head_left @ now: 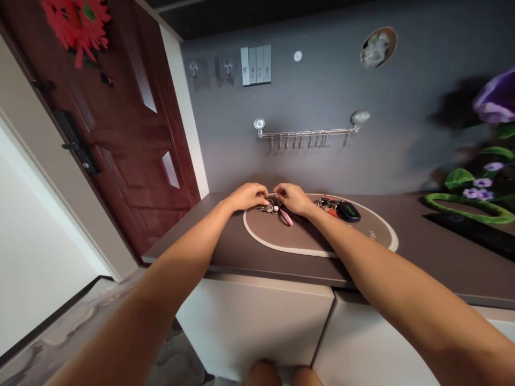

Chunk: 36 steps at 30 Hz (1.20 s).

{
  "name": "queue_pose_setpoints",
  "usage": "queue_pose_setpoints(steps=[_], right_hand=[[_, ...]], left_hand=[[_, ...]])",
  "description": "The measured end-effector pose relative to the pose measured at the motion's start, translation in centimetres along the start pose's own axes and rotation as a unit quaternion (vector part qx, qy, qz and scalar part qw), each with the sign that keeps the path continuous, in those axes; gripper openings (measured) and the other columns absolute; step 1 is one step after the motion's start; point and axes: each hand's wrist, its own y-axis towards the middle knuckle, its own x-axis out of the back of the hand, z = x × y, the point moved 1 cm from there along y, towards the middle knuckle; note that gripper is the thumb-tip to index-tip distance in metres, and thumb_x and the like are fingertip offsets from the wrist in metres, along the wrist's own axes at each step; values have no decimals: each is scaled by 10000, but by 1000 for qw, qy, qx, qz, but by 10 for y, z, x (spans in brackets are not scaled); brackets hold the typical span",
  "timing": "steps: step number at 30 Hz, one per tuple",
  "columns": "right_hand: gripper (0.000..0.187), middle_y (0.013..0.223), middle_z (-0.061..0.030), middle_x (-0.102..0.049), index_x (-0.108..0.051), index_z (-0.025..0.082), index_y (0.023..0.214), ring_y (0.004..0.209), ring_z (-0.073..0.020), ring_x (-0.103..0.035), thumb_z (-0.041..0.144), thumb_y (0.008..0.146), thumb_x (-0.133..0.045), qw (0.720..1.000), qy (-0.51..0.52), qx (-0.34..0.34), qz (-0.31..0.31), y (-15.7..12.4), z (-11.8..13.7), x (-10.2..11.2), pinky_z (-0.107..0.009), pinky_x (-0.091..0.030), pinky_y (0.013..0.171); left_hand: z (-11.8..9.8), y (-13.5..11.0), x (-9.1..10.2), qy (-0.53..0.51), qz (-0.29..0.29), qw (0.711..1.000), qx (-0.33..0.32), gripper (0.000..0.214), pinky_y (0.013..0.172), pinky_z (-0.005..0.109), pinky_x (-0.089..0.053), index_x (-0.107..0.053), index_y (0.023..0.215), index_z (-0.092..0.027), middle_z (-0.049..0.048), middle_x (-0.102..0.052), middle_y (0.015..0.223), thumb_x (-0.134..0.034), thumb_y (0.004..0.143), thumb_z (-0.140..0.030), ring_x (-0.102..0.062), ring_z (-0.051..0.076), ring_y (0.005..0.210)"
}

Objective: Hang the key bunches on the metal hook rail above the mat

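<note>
My left hand (247, 196) and my right hand (293, 198) meet above an oval brown mat with a white rim (306, 250). Between their fingertips they pinch a thin metal key ring (272, 194), which is too small to show fully. Below it, a small bunch of silver keys (266, 208) and a pink strap (286, 217) hang or lie close to the mat. Just beyond my right hand lie more keys (325, 203) and a black key fob (348, 212), with a red tag (332, 212) partly hidden among them.
The mat lies on a dark brown countertop (225, 236) above white cabinet doors (249, 327). A grey wall (322, 166) holds a hook rail (308, 131). A red-brown door (137, 150) stands at the left, and a flower decoration (478, 185) stands at the right.
</note>
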Motion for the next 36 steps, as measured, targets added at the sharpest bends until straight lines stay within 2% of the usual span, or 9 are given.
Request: queue_pose_setpoints(steps=[6,20,26,32,36], right_hand=[[183,861,-55,-659,-627,148,881,756,-127,-566,121,751,-501,1000,-21,-11,3,0,1,1,-219,-402,704],[178,840,-49,-665,-638,150,860,737,-119,-571,140,749,-499,999,-33,-5,36,0,4,-1,-202,-391,687],[181,846,-51,-667,-641,153,860,749,-127,-574,141,750,-497,998,-43,-4,39,0,4,-1,-208,-391,689],[161,808,-40,-667,-643,165,843,708,-123,-570,155,745,-517,999,-41,-10,33,-1,6,-1,-211,-392,657],[162,807,-42,-664,-632,164,879,704,-122,-569,197,756,-530,999,-31,-14,29,0,6,-1,-213,-395,654]], left_hand=[[-2,-1,-3,27,23,999,-18,409,626,227,-345,-600,920,-186,12,-575,834,-695,579,-392,-503,149,755],[-8,-5,3,32,43,998,-35,352,648,228,-357,-652,964,-193,25,-581,816,-611,679,-395,-509,130,728],[-5,-8,6,-46,47,998,18,296,617,210,-370,-669,953,-176,8,-649,777,-563,712,-312,-538,107,676],[3,-7,6,-83,17,996,31,253,661,224,-413,-676,910,-165,28,-681,825,-548,727,-282,-585,126,727],[10,-4,4,-103,-24,993,45,204,702,245,-429,-671,869,-154,38,-678,835,-551,730,-243,-588,131,743]])
